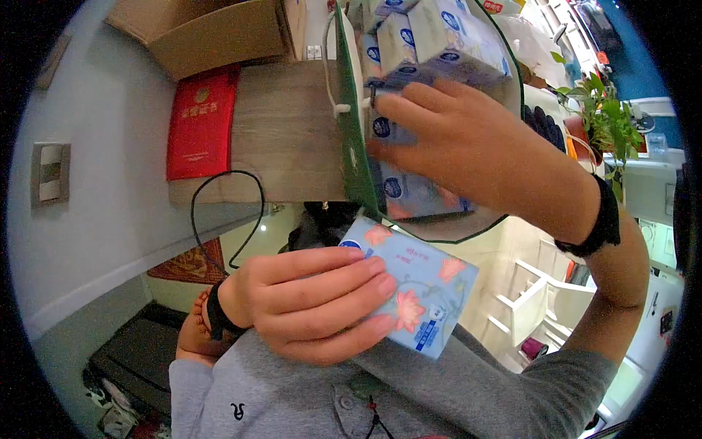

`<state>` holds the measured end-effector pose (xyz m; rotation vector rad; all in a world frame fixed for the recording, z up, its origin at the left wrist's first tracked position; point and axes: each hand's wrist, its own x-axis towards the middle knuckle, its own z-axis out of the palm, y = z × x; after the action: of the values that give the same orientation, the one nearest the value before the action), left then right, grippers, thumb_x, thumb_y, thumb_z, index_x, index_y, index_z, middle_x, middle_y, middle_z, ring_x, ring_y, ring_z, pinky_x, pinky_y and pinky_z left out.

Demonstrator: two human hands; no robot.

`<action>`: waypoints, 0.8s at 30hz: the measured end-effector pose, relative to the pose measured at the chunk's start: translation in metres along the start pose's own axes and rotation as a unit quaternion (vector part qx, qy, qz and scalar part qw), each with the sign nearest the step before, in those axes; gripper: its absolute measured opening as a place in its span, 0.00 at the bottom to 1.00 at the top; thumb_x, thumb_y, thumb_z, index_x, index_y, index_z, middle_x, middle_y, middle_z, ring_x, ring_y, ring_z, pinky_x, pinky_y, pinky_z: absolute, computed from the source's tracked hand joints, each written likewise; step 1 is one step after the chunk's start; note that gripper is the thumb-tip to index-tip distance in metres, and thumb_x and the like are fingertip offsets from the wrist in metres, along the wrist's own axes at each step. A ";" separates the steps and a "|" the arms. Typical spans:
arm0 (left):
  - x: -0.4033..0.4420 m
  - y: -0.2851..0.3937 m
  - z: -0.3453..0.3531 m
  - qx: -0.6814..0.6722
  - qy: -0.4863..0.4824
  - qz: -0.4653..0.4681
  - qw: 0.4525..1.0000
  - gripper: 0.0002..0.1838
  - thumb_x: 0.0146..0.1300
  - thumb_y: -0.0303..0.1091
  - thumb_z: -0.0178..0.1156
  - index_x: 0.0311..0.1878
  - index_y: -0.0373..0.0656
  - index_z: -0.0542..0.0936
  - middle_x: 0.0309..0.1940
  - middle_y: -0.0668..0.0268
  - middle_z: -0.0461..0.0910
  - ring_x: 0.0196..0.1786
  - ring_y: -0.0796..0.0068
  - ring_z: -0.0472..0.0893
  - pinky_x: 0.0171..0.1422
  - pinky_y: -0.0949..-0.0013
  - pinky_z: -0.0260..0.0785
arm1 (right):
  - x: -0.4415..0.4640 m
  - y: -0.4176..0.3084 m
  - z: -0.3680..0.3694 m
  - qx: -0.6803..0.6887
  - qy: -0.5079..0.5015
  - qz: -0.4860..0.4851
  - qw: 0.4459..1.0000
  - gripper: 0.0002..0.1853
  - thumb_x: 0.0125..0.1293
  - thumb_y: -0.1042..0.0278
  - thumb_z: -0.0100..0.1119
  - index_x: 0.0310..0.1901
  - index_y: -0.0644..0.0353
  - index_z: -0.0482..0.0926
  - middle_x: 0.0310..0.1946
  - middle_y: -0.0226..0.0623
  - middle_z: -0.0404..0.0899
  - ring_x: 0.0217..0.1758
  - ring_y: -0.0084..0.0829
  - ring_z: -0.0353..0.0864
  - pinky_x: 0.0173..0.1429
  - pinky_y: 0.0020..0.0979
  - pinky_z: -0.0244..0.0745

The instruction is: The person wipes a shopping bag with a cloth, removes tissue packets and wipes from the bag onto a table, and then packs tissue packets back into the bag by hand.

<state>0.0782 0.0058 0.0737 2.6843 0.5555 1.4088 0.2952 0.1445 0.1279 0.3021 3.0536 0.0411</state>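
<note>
Held in my left hand (314, 304) is a light blue tissue pack (428, 293) printed with pink flowers, tilted in front of my chest. The fingers lie across its top face; my thumb is hidden. Above it stands a green bag (355, 146) with a white rope handle (330, 73). Several blue and white tissue packs (461, 44) are stacked inside. My right hand (446, 135) reaches over these packs from the right, with bent fingers and thumb at the bag's left rim. It appears to grip that rim, though the fingertips are partly hidden.
A red certificate booklet (201, 124) lies on the wooden surface (281, 132), beside an open cardboard box (212, 36). A black cord loop (261, 194) hangs near the surface's edge. At right are a potted plant (603, 110) and a white chair (537, 300).
</note>
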 end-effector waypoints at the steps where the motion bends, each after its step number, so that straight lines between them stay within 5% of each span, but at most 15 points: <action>1: 0.000 0.000 -0.001 -0.002 -0.003 0.003 1.000 0.11 0.64 0.31 0.57 0.48 0.43 0.79 0.47 0.59 0.82 0.49 0.66 0.83 0.56 0.65 0.78 | 0.002 0.001 0.002 -0.023 -0.021 0.004 0.999 0.25 0.57 0.65 0.61 0.59 0.51 0.74 0.51 0.43 0.75 0.50 0.40 0.80 0.50 0.39 0.77; 8: -0.003 0.001 0.002 0.003 0.008 -0.006 1.000 0.11 0.64 0.32 0.57 0.49 0.42 0.79 0.48 0.58 0.82 0.50 0.65 0.83 0.56 0.65 0.78 | 0.007 0.003 0.014 0.021 -0.082 0.129 0.988 0.23 0.66 0.55 0.58 0.62 0.47 0.69 0.48 0.49 0.75 0.30 0.45 0.84 0.32 0.40 0.79; 11: -0.003 0.001 0.001 0.000 0.006 -0.006 1.000 0.11 0.64 0.32 0.57 0.49 0.42 0.79 0.48 0.58 0.82 0.50 0.65 0.83 0.56 0.65 0.78 | 0.005 -0.001 0.006 -0.034 -0.064 0.198 0.978 0.24 0.64 0.56 0.60 0.59 0.53 0.69 0.45 0.50 0.77 0.35 0.48 0.84 0.36 0.43 0.79; 14: -0.005 0.000 0.000 0.007 0.013 -0.012 1.000 0.11 0.64 0.31 0.57 0.49 0.42 0.79 0.48 0.58 0.82 0.50 0.64 0.83 0.56 0.65 0.78 | -0.013 -0.004 -0.030 0.076 -0.157 0.259 0.950 0.23 0.61 0.58 0.64 0.53 0.60 0.70 0.41 0.51 0.79 0.38 0.52 0.84 0.40 0.45 0.79; 24: -0.005 0.003 -0.003 0.000 0.013 -0.008 1.000 0.11 0.64 0.31 0.58 0.49 0.42 0.79 0.48 0.58 0.82 0.50 0.65 0.83 0.56 0.65 0.78 | -0.025 0.000 0.014 0.145 -0.164 0.162 0.962 0.21 0.58 0.60 0.66 0.45 0.64 0.70 0.30 0.51 0.80 0.37 0.55 0.82 0.41 0.50 0.76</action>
<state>0.0743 0.0012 0.0722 2.6600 0.5774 1.4409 0.3203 0.1401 0.1154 0.7429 2.6447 -0.3987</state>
